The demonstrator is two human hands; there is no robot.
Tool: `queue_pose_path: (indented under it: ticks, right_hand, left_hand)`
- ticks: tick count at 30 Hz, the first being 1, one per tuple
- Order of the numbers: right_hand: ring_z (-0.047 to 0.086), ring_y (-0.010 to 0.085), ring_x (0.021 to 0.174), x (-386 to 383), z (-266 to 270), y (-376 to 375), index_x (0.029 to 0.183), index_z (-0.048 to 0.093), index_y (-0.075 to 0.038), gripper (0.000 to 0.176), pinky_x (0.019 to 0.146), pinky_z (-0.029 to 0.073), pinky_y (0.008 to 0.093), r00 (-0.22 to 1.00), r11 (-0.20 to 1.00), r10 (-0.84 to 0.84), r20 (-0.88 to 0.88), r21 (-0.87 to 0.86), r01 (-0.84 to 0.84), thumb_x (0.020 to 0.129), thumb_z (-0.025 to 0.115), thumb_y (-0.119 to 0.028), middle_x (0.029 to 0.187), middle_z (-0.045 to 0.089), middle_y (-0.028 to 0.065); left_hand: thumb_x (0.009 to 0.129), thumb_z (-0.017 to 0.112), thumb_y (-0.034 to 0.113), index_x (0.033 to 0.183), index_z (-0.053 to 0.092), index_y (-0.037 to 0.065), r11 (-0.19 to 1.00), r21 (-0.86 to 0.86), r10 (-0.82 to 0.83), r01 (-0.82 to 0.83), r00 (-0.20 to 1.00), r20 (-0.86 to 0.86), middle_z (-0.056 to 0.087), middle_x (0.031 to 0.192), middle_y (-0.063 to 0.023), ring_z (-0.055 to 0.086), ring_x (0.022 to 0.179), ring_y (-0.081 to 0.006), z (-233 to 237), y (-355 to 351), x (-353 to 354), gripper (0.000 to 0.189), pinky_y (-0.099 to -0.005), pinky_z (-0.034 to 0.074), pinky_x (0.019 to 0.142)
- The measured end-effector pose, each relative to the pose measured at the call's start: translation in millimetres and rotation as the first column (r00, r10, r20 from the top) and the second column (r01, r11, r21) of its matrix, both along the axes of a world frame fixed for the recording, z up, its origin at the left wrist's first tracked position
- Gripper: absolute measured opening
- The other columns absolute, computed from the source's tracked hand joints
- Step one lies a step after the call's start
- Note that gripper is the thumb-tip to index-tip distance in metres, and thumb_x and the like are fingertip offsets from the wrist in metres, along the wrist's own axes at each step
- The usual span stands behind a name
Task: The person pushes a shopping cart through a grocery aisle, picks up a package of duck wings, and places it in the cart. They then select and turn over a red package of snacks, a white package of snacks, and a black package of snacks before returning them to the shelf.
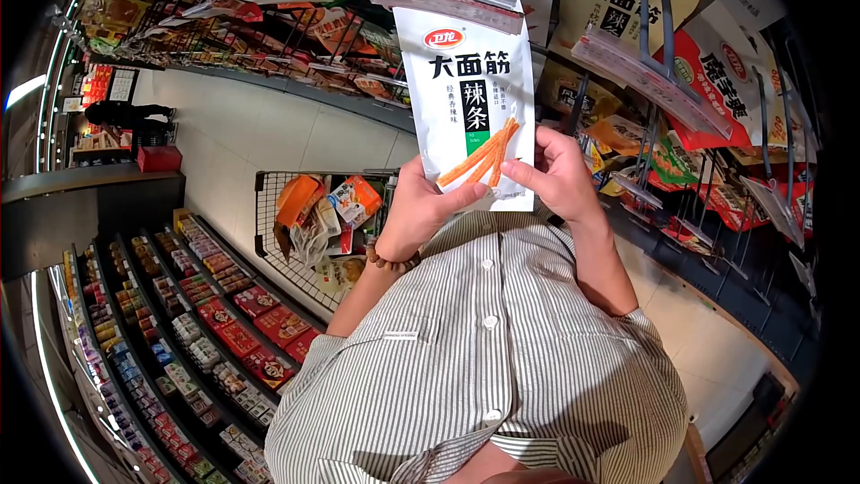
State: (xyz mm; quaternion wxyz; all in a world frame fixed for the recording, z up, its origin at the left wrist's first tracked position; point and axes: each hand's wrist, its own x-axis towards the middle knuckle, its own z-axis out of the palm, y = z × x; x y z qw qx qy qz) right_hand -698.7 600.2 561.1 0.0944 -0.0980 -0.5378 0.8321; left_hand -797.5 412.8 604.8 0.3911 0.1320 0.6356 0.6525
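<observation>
Head view: left hand (419, 208) and right hand (557, 172) raised, each grip pinching snack packet (466, 81).

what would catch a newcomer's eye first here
A white snack packet with bold black characters and printed orange sticks sits at top centre, gripped at its lower edge by the left hand and the right hand. Left of the hands, a wire shopping cart holds orange packets. A striped shirt fills the bottom.
</observation>
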Motion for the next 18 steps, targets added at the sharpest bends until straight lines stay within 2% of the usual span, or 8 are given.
queue_pose_path:
  ticks: [15, 18]
  right_hand:
    - [0.068, 0.0111, 0.089, 3, -5, 6, 0.110, 0.065, 0.007, 0.025, 0.079, 0.056, 0.0278, 0.999, 0.999, -0.035, -0.015, 0.039, 0.035, 0.088, 0.073, -0.003, 0.102, 0.072, 0.0088]
    - [0.067, 0.0107, 0.090, 1, -6, 5, 0.111, 0.065, 0.007, 0.026, 0.080, 0.056, 0.0278, 0.999, 0.999, -0.027, -0.019, 0.034, 0.028, 0.088, 0.074, -0.003, 0.103, 0.072, 0.0082]
  left_hand:
    - [0.084, 0.078, 0.001, 0.128, 0.055, -0.006, 0.998, 0.010, -0.069, 0.069, 0.998, -0.011, 0.068, 0.121, -0.0128, 0.068, 0.106, -0.0180, -9, 3, 2, 0.050, -0.0319, 0.057, 0.092]
    - [0.082, 0.077, -0.005, 0.127, 0.054, -0.006, 0.998, -0.024, -0.050, 0.049, 0.999, -0.012, 0.067, 0.123, -0.0160, 0.068, 0.110, -0.0227, -7, 2, 1, 0.051, -0.0370, 0.057, 0.096]
